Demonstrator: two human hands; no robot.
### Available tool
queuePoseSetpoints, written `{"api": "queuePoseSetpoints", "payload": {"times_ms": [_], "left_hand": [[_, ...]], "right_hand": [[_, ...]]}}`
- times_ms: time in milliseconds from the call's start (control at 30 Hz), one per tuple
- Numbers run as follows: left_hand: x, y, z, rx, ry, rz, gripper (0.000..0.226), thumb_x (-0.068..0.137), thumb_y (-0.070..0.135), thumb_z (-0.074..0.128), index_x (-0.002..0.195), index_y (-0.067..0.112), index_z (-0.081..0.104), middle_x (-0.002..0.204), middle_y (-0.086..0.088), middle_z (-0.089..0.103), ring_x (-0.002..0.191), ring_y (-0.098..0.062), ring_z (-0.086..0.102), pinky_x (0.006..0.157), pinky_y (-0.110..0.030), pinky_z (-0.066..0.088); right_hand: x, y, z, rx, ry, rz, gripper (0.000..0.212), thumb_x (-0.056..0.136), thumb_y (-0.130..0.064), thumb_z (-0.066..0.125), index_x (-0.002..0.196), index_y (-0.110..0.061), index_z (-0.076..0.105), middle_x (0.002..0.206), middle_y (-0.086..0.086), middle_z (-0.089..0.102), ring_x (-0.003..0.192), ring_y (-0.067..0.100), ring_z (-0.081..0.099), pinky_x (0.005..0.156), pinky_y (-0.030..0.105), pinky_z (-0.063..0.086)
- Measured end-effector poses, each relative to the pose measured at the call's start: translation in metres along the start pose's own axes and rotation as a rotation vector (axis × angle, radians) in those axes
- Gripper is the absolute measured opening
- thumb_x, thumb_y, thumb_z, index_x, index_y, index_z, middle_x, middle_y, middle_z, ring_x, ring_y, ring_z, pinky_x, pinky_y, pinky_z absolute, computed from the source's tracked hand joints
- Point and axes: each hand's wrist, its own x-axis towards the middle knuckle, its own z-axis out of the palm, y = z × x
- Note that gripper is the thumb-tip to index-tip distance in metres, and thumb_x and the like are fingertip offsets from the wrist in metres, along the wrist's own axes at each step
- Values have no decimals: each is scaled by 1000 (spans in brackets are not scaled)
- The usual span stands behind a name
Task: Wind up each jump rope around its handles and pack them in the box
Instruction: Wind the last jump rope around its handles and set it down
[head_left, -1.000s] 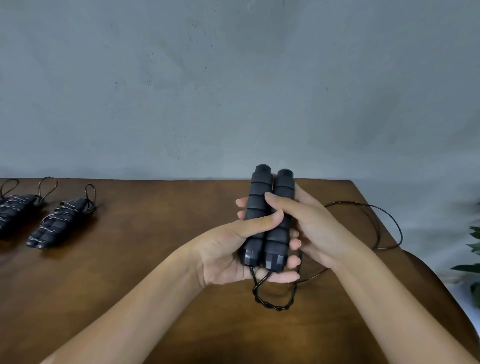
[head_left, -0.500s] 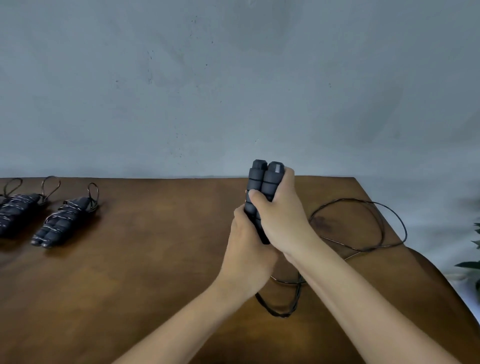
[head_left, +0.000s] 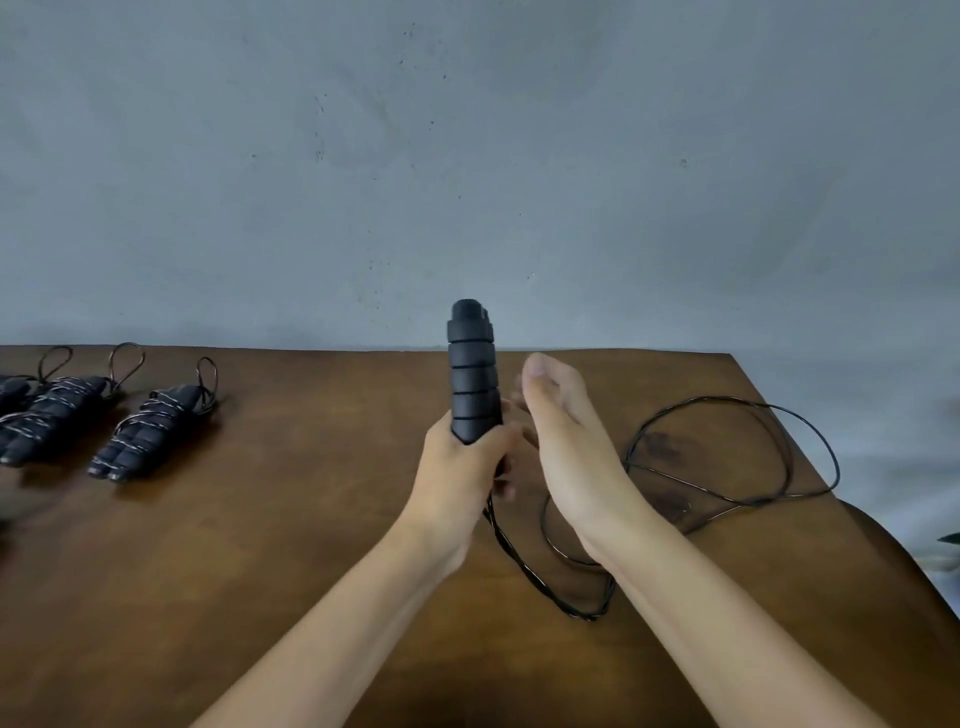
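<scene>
Black ribbed foam handles (head_left: 474, 371), paired and upright, are gripped at their lower end by the left hand (head_left: 465, 467), fingers curled round them. The right hand (head_left: 563, 441) is just beside them, fingers straight, holding nothing. The thin black rope (head_left: 737, 457) hangs from under the left hand and loops loosely over the right part of the brown wooden table (head_left: 260, 545). Three wound jump ropes (head_left: 150, 439) lie at far left. The box is out of view.
</scene>
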Motion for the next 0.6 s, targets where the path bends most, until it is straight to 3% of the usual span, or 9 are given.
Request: {"api": "queuePoseSetpoints", "payload": {"times_ms": [33, 100, 167, 267, 333, 467, 600], "left_hand": [[0, 1, -5, -31, -4, -25, 21, 98, 3, 62, 119, 0, 62, 75, -2, 60, 69, -18, 51, 52, -27, 45], [0, 4, -13, -112, -30, -74, 20, 100, 5, 62, 120, 4, 63, 77, -1, 58, 68, -17, 53, 50, -28, 44], [1, 7, -21, -204, -89, -123, 20, 100, 6, 61, 120, 5, 62, 83, -5, 55, 67, -17, 55, 50, -29, 44], [4, 11, -31, -285, -149, -197, 21, 99, 9, 60, 120, 8, 62, 89, -6, 57, 64, -17, 54, 47, -27, 44], [5, 11, -36, -296, -173, -237, 22, 98, 11, 61, 120, 9, 62, 90, -4, 57, 65, -17, 51, 44, -23, 36], [5, 10, -46, -249, -209, -290, 28, 92, 15, 64, 119, 9, 62, 88, -3, 55, 63, -14, 48, 42, -20, 25], [5, 11, -60, -185, -249, -320, 25, 95, 16, 63, 120, 9, 63, 87, -1, 54, 61, -13, 47, 41, -19, 25]], "right_hand": [[-4, 5, -1, -10, -14, 16, 56, 99, -64, 30, 146, -34, 36, 125, -23, 52, 110, -4, 56, 72, 7, 48], [-8, 19, -4, -46, -66, 56, 60, 91, -74, 28, 137, -40, 43, 129, -19, 58, 120, 2, 59, 103, 26, 46], [-14, 29, -5, -46, -187, 124, 48, 93, -71, 29, 125, -42, 49, 124, -8, 67, 111, 3, 67, 112, 36, 43], [-24, 38, -6, -31, -456, 226, 46, 99, -65, 30, 129, -36, 50, 124, -2, 70, 109, 9, 71, 111, 36, 45], [-28, 44, -7, -105, -578, 220, 38, 103, -55, 41, 126, -31, 58, 117, -2, 74, 105, 14, 72, 108, 38, 49], [-30, 52, -14, -299, -596, 135, 23, 103, -35, 59, 115, -21, 73, 85, -10, 70, 70, 14, 58, 95, 36, 53], [-28, 49, -28, -473, -571, 101, 19, 99, -42, 62, 95, -29, 74, 72, -15, 67, 61, 10, 51, 75, 32, 49]]}}
